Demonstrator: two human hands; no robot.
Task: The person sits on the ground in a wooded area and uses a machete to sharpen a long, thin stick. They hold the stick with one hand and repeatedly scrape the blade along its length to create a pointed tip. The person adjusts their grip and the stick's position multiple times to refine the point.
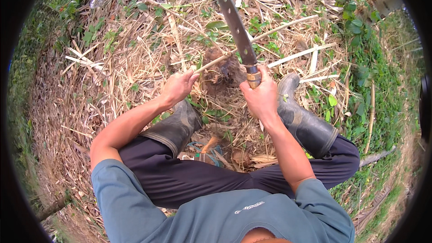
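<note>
Ahead of my lap, between and beyond my hands, the stick (pixel 283 28) is held up over the litter. My left hand (pixel 180 84) pinches its near end, thumb against fingers; the rest runs forward and across, past my right hand (pixel 261 93). Gripping at the end appears to leave the length free and my fingers away from the blade.

My right hand is closed around the handle (pixel 254 77) of the knife (pixel 236 22), whose blade, pierced by a row of holes, stands up and away from me. The low grip, in my judgement, keeps the knuckles off the metal. The blade crosses in front of the stick; whether they touch I cannot determine, nor which side is the cutting edge.

Just beyond and between my hands lies a brown clump (pixel 231 73), its use not evident. The left boot (pixel 175 126) is planted behind my left hand, the right boot (pixel 303 119) beside my right; the wide stance presumably gives both arms room. Pale strips (pixel 301 55) lie right of my right hand; others (pixel 85 62) lie well left of my left. Their loose scatter suggests no deliberate arrangement.
</note>
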